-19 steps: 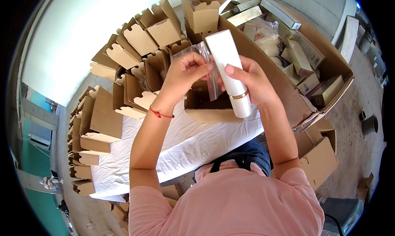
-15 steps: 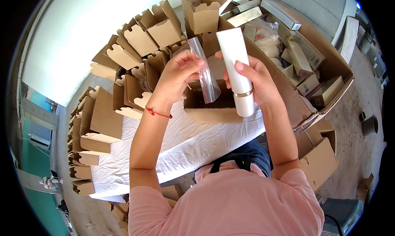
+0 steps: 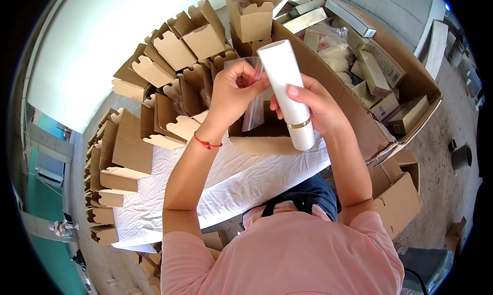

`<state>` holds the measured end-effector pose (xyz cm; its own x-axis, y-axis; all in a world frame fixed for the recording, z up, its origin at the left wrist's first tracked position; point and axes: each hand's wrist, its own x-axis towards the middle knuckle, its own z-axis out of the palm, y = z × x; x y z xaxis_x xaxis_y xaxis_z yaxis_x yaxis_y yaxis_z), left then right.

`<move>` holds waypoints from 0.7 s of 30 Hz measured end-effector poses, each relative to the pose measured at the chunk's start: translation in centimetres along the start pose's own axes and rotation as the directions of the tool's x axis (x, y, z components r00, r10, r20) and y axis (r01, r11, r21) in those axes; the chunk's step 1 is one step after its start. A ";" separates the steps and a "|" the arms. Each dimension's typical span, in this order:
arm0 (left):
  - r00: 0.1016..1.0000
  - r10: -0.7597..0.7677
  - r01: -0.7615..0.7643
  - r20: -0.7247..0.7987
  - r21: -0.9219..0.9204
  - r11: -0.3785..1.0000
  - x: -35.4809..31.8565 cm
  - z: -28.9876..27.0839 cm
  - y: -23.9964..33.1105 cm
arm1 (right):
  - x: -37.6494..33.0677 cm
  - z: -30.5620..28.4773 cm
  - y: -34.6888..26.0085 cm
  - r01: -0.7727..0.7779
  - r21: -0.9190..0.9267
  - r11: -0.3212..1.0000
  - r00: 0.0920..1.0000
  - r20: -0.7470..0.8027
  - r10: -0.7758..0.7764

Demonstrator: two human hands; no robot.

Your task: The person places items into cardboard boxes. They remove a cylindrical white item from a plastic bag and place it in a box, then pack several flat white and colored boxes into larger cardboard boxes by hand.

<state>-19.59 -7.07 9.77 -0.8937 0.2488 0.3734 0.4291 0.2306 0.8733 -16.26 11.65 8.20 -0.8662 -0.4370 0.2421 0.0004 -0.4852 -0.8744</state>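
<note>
My right hand (image 3: 321,102) is wrapped around a white squeeze tube (image 3: 284,74) with a gold band near its capped lower end. The tube leans, its flat wide end up and to the left. Close against its left side, my left hand (image 3: 233,92) pinches a clear zip bag (image 3: 253,115) with a red line along its edge. The bag hangs partly behind my left fingers and the tube. Below both hands stands an open brown cardboard box (image 3: 264,144); its inside looks dark.
Several open brown cartons (image 3: 164,53) crowd the left and far side of the white-covered table (image 3: 221,192). At the right, a large carton (image 3: 341,92) holds silvery boxes (image 3: 372,71) and a plastic bag of pale items (image 3: 334,53). Brown boxes (image 3: 398,202) stand on the floor.
My left hand has moved right with the zip bag, up against the tube. The tube has shifted slightly left and tilts more. The bag has turned and is now partly hidden.
</note>
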 end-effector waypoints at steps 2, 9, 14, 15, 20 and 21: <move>0.999 0.035 -0.034 -0.017 0.075 0.997 -0.1 0.3 0.0 | 0.5 -0.1 0.2 -0.034 -0.111 0.993 0.999 -0.009 0.033; 0.983 -0.136 0.141 0.122 -0.037 0.989 -0.2 -1.0 0.9 | 0.3 -1.4 0.2 0.045 0.036 0.998 0.995 -0.089 -0.041; 0.978 -0.149 0.166 0.146 -0.109 0.980 -0.5 -0.9 1.5 | 0.3 -1.4 0.2 0.096 0.050 0.994 0.994 -0.063 -0.093; 0.982 -0.140 0.156 0.130 -0.122 0.980 -0.6 -0.7 1.4 | 0.1 -1.2 0.1 0.100 0.022 0.995 0.993 -0.063 -0.098; 0.998 -0.065 0.067 0.022 -0.053 0.996 -0.7 0.3 0.4 | -0.6 -0.6 0.3 -0.003 -0.041 0.999 0.999 -0.044 0.001; 0.999 -0.034 0.034 0.010 -0.034 0.999 -0.7 0.6 0.2 | -0.5 -0.3 0.3 -0.011 -0.095 0.995 0.999 -0.054 0.006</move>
<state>-18.82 -6.69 9.47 -0.9063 0.2504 0.3405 0.3937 0.2072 0.8956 -15.96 11.97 7.71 -0.8920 -0.3981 0.2142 -0.0381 -0.4060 -0.9131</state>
